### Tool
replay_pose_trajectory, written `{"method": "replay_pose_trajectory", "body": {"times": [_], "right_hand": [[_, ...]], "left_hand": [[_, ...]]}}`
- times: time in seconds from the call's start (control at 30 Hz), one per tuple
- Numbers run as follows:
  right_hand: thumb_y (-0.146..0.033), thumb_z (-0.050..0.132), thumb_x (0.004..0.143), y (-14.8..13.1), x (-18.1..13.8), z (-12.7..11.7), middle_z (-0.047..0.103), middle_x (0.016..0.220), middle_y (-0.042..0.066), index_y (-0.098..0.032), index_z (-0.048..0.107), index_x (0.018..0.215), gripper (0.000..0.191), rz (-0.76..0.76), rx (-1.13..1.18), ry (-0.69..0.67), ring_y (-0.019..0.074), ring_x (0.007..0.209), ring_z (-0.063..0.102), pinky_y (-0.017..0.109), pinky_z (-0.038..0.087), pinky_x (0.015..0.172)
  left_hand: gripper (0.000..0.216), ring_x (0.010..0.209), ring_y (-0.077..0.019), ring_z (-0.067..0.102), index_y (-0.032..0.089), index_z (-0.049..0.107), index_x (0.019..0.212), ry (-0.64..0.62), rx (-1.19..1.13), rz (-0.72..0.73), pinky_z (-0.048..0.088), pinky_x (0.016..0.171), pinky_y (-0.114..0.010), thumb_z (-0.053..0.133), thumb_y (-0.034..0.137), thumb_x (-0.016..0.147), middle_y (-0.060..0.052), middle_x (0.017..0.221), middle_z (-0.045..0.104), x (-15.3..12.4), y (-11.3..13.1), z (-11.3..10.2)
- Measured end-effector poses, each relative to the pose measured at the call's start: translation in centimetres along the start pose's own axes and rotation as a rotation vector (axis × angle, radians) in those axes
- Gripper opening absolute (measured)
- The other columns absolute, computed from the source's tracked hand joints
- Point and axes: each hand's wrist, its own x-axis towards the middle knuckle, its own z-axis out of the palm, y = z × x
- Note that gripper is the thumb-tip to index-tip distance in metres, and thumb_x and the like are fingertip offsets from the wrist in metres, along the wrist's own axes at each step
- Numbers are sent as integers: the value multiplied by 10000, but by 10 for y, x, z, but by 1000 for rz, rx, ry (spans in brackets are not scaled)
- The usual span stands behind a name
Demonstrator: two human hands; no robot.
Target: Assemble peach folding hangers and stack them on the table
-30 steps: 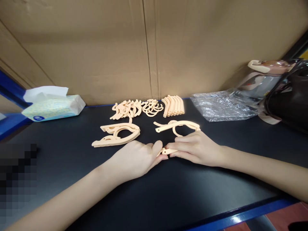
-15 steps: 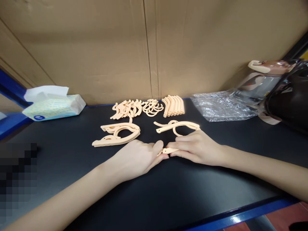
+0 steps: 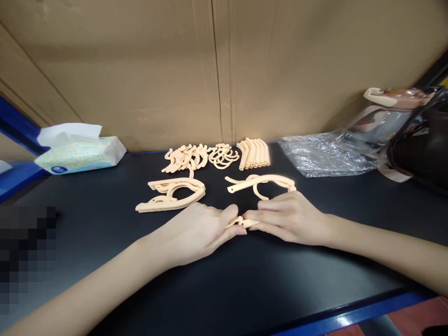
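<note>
A beige folding clothes hanger (image 3: 259,181) lies partly under my right hand (image 3: 292,218). Its lower arm (image 3: 249,224) comes out between the right thumb and fingers, which are closed on it. My left hand (image 3: 206,228) pinches a small curved beige piece (image 3: 235,221) against the end of that arm; most of the piece is covered by the fingers. To the left, folded beige hangers (image 3: 171,205) lie stacked beside the left knuckles.
Along the back lie a pile of curved hooks (image 3: 184,157), several ring-like pieces (image 3: 222,155) and a row of hanger arms (image 3: 255,154). A tissue pack (image 3: 82,156) stands at left. At right are a clear plastic bag (image 3: 325,154), a bottle (image 3: 399,100) and a dark bag (image 3: 420,144).
The small piece between my left fingers shows a bit more and sits closer to the arm's end. Both hands keep their grip and have barely moved.
</note>
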Motion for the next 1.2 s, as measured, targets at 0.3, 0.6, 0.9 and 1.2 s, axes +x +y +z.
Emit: {"method": "replay_pose_trajectory", "body": {"times": [0.3,0.6,0.9,1.2], "right_hand": [[-300,405,949,-1,0,2,599,667,-11,-178,637,1066,287,8,18,18,86,514,485,218,354,504],[-325,391,954,1,-2,3,575,662,-12,-180,624,1102,312,10,40,-54,82,542,502,208,343,493],[-320,433,939,2,-1,5,597,699,-2,-175,631,1083,284,48,126,-44,90,610,540,195,375,540],[-319,428,940,1,-2,6,596,685,-7,-183,630,1083,283,39,102,-33,88,570,528,200,364,515]], "left_hand": [[334,444,-161,535,202,356,779,39,182,78,227,444,-252,221,446,962,24,574,564,0,-3,6],[356,432,-158,564,194,376,780,104,331,129,222,392,-261,187,428,971,21,595,575,2,-5,15],[383,413,-159,562,186,387,777,182,421,160,260,390,-254,168,434,970,30,567,557,1,-7,18],[388,406,-157,562,182,392,768,168,410,150,246,383,-248,169,425,971,27,559,559,1,-7,20]]}}
